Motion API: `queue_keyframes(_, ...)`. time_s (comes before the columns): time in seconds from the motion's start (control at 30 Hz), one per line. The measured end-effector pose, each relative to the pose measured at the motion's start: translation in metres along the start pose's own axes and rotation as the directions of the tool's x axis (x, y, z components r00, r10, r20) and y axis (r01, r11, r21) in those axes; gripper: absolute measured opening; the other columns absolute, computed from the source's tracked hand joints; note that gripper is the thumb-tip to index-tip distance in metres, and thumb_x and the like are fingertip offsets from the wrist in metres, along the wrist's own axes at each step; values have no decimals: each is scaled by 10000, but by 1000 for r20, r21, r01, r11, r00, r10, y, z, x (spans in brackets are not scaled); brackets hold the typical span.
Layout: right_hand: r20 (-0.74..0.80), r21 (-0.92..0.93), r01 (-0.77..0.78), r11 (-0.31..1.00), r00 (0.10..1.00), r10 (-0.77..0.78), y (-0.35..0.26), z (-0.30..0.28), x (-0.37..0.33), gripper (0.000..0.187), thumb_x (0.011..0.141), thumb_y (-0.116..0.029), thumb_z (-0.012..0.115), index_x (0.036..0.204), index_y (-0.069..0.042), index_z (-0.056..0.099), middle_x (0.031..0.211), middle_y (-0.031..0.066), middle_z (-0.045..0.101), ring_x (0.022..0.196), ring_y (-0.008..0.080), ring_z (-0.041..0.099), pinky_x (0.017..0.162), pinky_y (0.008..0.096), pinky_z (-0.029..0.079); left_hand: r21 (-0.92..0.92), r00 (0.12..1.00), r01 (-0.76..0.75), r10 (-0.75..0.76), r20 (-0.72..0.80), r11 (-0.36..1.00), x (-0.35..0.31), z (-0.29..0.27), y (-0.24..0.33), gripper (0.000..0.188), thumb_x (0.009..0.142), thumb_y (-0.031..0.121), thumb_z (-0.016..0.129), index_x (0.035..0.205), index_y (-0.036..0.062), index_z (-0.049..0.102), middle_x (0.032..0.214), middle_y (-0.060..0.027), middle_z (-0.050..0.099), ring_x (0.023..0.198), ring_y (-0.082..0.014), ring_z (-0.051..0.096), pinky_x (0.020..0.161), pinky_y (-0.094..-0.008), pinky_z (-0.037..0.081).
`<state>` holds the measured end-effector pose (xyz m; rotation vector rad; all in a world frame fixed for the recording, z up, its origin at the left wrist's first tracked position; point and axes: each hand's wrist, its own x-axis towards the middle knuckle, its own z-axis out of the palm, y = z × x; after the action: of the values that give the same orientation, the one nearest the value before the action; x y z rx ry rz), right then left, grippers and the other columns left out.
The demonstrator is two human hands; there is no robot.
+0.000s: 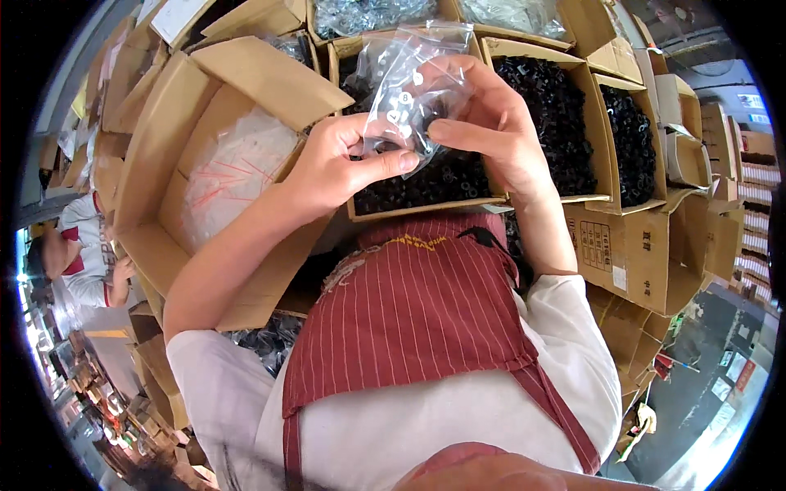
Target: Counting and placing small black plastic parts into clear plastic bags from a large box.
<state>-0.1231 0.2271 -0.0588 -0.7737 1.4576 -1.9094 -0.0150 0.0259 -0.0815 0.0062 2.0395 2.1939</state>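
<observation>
Both my hands hold a small clear plastic bag (401,78) above an open cardboard box of small black parts (434,184). My left hand (340,164) pinches the bag's lower left side between thumb and fingers. My right hand (483,123) grips its right side, fingertips pressed against a few black parts inside the bag. The bag's top stands open and crumpled, pointing away from me.
More open boxes of black parts (557,114) stand to the right. A large carton with stacked clear bags (233,164) sits at the left. Boxes of shiny bagged parts (360,12) line the back. Another person (82,254) sits at the far left. I wear a red striped apron (417,303).
</observation>
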Motion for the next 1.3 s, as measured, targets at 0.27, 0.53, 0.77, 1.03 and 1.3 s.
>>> queue_keyframes(0.27, -119, -18, 85, 996, 989, -86, 4, -3, -1, 317, 862, 21, 650, 1177, -17, 654, 1081, 74, 699, 1013, 149, 654, 876, 269, 502, 104, 999, 38, -40, 22, 994, 3, -1, 8, 179, 906, 99, 734, 1059, 7, 721, 979, -40, 729, 852, -84, 650, 770, -244, 518)
queue_keyframes(0.53, -311, -348, 126, 929, 919, -241, 3, -55, -8, 163, 962, -31, 633, 1115, 25, 650, 1000, 89, 721, 894, 168, 717, 779, 309, 608, 241, 1000, 14, -18, 13, 970, 8, -9, 8, 236, 981, 67, 598, 1197, 13, 675, 1106, -50, 687, 1032, -113, 624, 862, -262, 485)
queue_keyframes(0.77, -123, -564, -190, 804, 982, 145, 56, -69, -14, 125, 928, -131, 700, 989, -22, 693, 1011, 45, 710, 930, 117, 651, 815, 253, 496, 157, 999, -36, 39, -20, 987, 8, -10, 11, 197, 1008, 87, 559, 1147, 22, 683, 1081, -42, 683, 1017, -120, 630, 863, -284, 497)
queue_keyframes(1.03, 59, -965, 114, 236, 972, -228, 104, -81, 2, 80, 773, -109, 711, 839, -85, 674, 943, 102, 674, 1003, 341, 625, 909, 445, 461, 957, 970, -182, 203, 137, 225, 36, -20, 12, 590, 839, 111, 764, 1367, 15, 519, 1384, -160, 544, 1300, -285, 508, 1080, -431, 423)
queue_keyframes(1.3, 131, -991, 133, -3, 968, -213, 107, -85, 35, 565, 760, -97, 722, 1286, -76, 518, 986, 101, 654, 1095, 310, 593, 1051, 519, 345, 941, 953, -270, -197, 231, -203, 130, -18, -24, 1241, 627, 431, 918, 1548, -40, 233, 1571, -223, 315, 1512, -355, 203, 1217, -582, 127)
